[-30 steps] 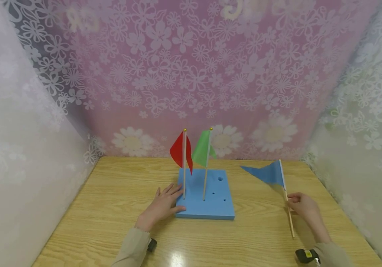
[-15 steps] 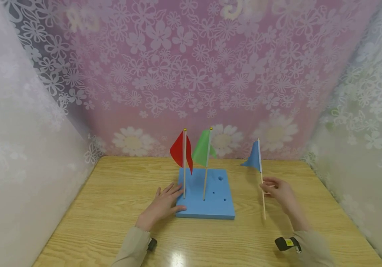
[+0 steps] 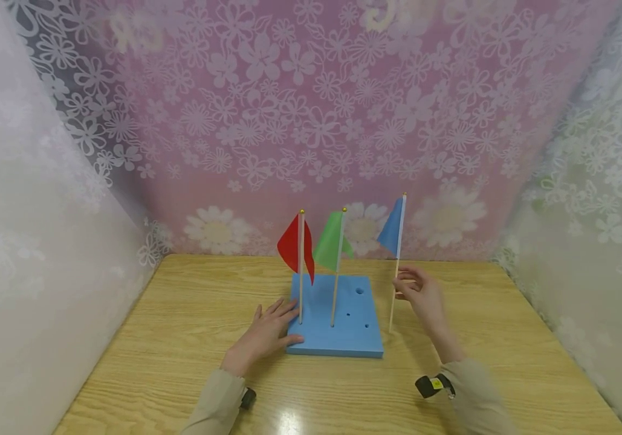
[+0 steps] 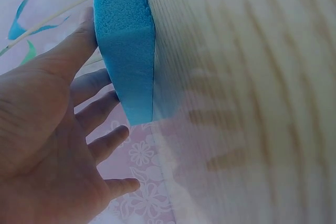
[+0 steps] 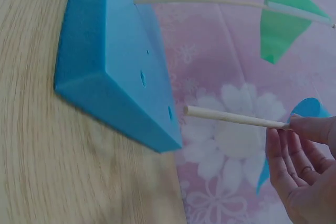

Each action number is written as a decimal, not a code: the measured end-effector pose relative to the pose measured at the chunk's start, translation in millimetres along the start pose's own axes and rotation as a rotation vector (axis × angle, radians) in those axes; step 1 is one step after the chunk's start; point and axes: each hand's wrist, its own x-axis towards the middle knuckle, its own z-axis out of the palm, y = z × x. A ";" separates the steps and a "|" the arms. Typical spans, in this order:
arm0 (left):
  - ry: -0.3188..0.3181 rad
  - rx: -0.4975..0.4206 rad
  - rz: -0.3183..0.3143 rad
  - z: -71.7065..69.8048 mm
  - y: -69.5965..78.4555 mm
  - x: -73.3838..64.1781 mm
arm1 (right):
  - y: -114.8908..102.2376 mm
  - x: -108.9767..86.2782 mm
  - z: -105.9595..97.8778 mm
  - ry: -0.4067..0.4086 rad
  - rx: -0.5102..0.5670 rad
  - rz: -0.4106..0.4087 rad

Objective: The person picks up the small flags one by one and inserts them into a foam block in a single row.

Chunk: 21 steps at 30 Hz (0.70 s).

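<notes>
A blue foam block [image 3: 338, 343] lies on the table, with a red flag [image 3: 289, 246] and a green flag [image 3: 328, 246] standing upright in its left and middle holes. My left hand [image 3: 260, 338] rests on the block's left edge, fingers spread; the left wrist view shows the thumb on top and fingertips along its side [image 4: 126, 72]. Just right of the block, my right hand [image 3: 422, 296] pinches the stick of a blue flag [image 3: 392, 228] between thumb and fingers, nearly upright. In the right wrist view the stick's bottom end [image 5: 190, 110] is free, apart from the block.
On the block's right half are several holes, including a larger one [image 3: 359, 291] near the back corner. The wooden table [image 3: 180, 302] is bounded by a pink floral cloth [image 3: 311, 133] behind and pale cloth walls at both sides.
My right hand has carried the blue flag leftward and up from the table's right side to beside the block, and the flag now stands more upright. My left hand and the block stay put.
</notes>
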 end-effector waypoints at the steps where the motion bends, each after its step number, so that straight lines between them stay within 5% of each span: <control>1: 0.001 -0.003 0.000 -0.2 0.2 0.0 | 0.1 0.8 3.6 0.006 0.010 -0.013; 11: 0.004 -0.018 0.006 -1.5 1.9 -0.6 | 3.3 1.3 34.3 0.067 0.139 -0.148; 21: -0.002 -0.006 -0.011 -1.2 2.0 0.4 | 13.2 -4.7 48.5 0.043 0.140 -0.233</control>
